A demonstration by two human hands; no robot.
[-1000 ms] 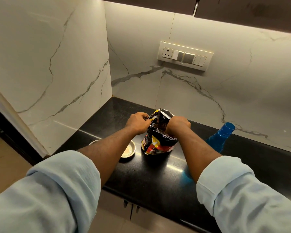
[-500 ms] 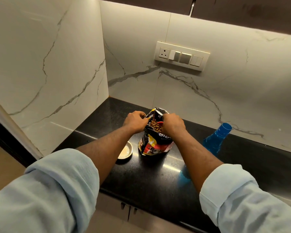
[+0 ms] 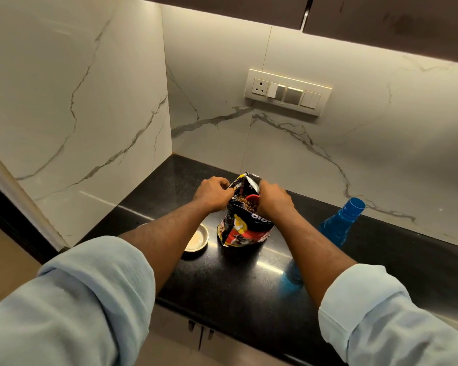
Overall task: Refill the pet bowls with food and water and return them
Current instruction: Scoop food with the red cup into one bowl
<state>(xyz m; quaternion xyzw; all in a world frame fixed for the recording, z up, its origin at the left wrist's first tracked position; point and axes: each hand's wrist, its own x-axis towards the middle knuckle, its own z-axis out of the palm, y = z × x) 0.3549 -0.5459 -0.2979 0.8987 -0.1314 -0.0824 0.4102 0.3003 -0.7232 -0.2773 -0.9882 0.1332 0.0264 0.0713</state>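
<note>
Both arms reach forward; the left hand and right hand pinch the rim of the glossy black-and-red pet-food bag, spreading it on the black stone worktop.

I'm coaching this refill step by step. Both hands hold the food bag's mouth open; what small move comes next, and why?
Probably let the right hand dip in and take the red scoop lying on the kibble, while the left hand holds the pet food bag open. The bowl beside it shows no kibble yet.
</note>
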